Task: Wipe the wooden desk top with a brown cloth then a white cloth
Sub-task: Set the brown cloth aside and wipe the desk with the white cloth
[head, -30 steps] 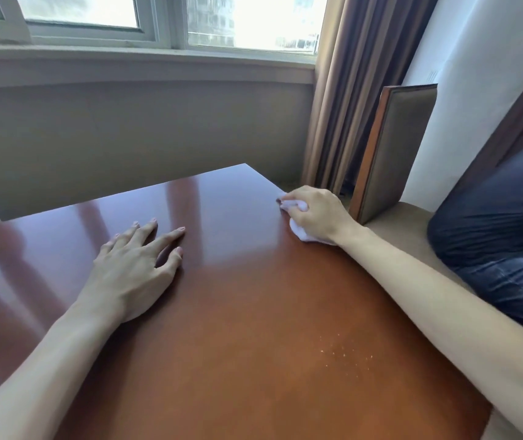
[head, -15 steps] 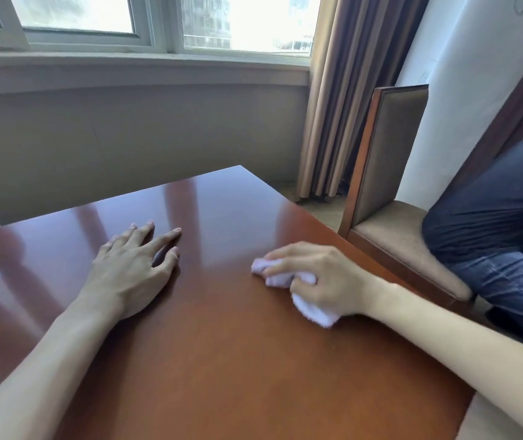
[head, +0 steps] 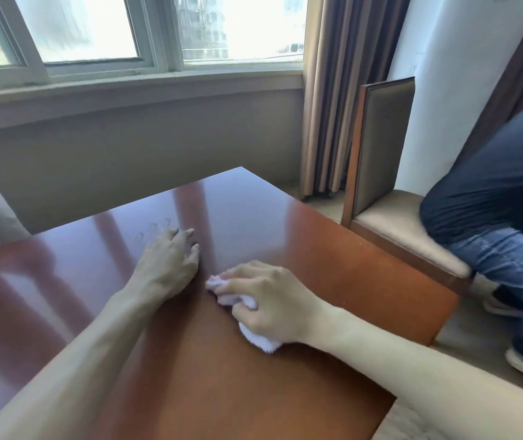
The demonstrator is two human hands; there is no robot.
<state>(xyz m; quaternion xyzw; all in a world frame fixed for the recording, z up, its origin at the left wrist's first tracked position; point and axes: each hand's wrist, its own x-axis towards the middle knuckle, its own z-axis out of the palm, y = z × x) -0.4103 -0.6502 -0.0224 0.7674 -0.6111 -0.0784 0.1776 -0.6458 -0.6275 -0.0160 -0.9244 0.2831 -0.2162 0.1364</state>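
White cloth (head: 255, 339) bunched under right hand (head: 273, 304), fingers curled round it, mid-bench (head: 349, 268). Left hand (head: 171, 262) flat, fingers loosely spread, bracing. Judged: second-cloth wiping step. Next stroke needs left hand shifted clear.

Most of the white cloth (head: 258, 339) lay hidden under the right hand (head: 269, 304). The desk (head: 333, 258) ran off the left and bottom edges. A seated person's legs (head: 489, 217) were cut by the right edge, blurred.
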